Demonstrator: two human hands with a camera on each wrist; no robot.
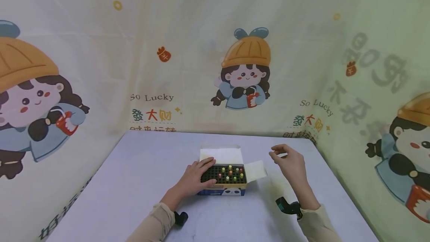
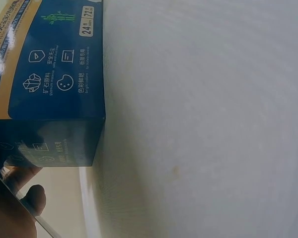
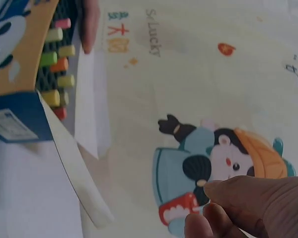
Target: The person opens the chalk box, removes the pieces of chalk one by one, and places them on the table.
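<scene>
A blue and yellow chalk box [image 1: 221, 190] with a panda print stands on the table, its lid raised at the back. Upright chalks [image 3: 48, 59] in yellow, green, orange and red fill several holes of its black grid [image 1: 209, 178], towards the right end. My left hand [image 1: 193, 178] holds the box's left end, thumb at the near rim and fingers at the far side. In the left wrist view the box's printed side [image 2: 57, 59] shows, with part of the hand below. My right hand [image 1: 291, 161] is raised right of the box, fingers loosely bent, nothing visible between them.
A white side flap [image 1: 256, 170] sticks out from the box's right end, and the white lid [image 1: 221, 155] rises behind. The white table [image 1: 141, 174] meets a printed cloth [image 1: 188, 85] at the back and sides. A black wrist device [image 1: 288, 207] sits on the right wrist.
</scene>
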